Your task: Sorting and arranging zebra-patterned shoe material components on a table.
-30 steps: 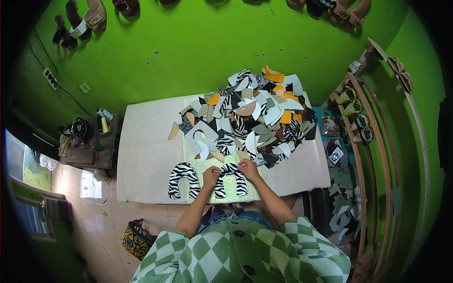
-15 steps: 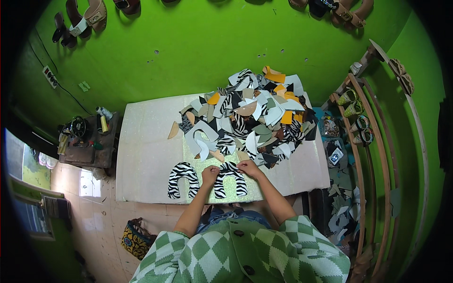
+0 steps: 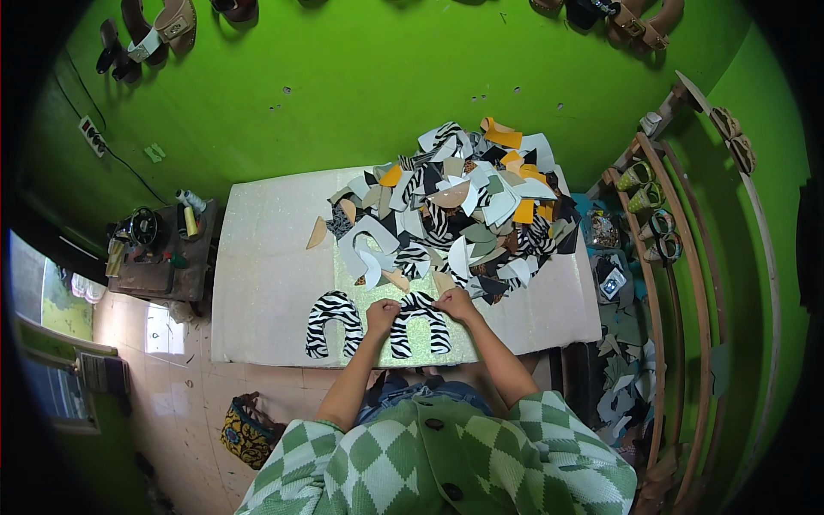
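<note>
An arch-shaped zebra-striped piece [image 3: 439, 336] lies at the table's near edge, its two legs pointing toward me. My left hand [image 3: 382, 318] is closed in a pinch at its upper left edge. On the upper right of its curve, my right hand [image 3: 457, 305] also pinches the edge. A second zebra-striped arch [image 3: 318, 330] of similar shape lies flat just left of my left hand, untouched. Beyond both hands rises a large heap of cut scraps [image 3: 451, 197] in white, black, yellow, tan, grey and zebra print. My fingertips are too small to make out in detail.
The pale padded table [image 3: 275, 275] stands against a green wall. A small work stand [image 3: 163, 279] with thread spools is at the left. To the right are a wooden rack [image 3: 678, 300] with sandals and a pile of scraps [image 3: 620, 369]. A patterned bag [image 3: 247, 432] sits on the floor.
Both hands stay at the edge of the right zebra-striped arch, with hardly any movement. The whole view has shifted very slightly.
</note>
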Tool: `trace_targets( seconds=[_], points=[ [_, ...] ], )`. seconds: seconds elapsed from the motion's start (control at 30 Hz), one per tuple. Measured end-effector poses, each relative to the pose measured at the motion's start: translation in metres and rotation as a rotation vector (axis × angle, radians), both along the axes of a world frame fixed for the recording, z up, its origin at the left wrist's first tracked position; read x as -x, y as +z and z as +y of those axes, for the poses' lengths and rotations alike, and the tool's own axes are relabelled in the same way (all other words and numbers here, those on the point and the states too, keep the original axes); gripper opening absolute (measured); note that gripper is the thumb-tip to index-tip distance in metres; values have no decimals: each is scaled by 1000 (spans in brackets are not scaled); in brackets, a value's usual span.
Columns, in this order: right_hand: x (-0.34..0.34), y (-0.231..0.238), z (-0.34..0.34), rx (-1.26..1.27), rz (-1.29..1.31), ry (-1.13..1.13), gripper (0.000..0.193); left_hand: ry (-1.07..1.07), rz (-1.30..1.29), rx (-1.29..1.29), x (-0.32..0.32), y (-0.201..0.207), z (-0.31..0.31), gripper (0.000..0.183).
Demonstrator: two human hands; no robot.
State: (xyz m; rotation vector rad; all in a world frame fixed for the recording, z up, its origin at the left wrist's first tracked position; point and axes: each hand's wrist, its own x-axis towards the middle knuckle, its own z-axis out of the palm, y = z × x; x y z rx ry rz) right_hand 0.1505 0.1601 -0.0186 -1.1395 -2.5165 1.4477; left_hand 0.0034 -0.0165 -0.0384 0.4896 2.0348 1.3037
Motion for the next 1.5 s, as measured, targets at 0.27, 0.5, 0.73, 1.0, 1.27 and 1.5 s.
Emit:
trace_targets(
  seconds=[0.27,0.5,0.73,1.0,1.27,1.5],
  points=[
    [6,7,-9,76,234,-124,21,37,-45,-76,2,-8,-1,13],
    [6,9,-9,-97,388,-101,15,49,-59,-129,0,3,1,11],
    [1,-8,-16,-113,137,-127,19,9,39,-41,-7,-3,-5,13],
    [4,-8,-19,-95,-21,-125,23,94,83,-32,-8,-15,-4,14],
    [0,-15,-17,-82,-5,-119,23,115,189,18,-14,0,1,16],
    [1,-19,-17,-108,-6,-98,23,118,261,1,-15,5,1,16]
  ],
)
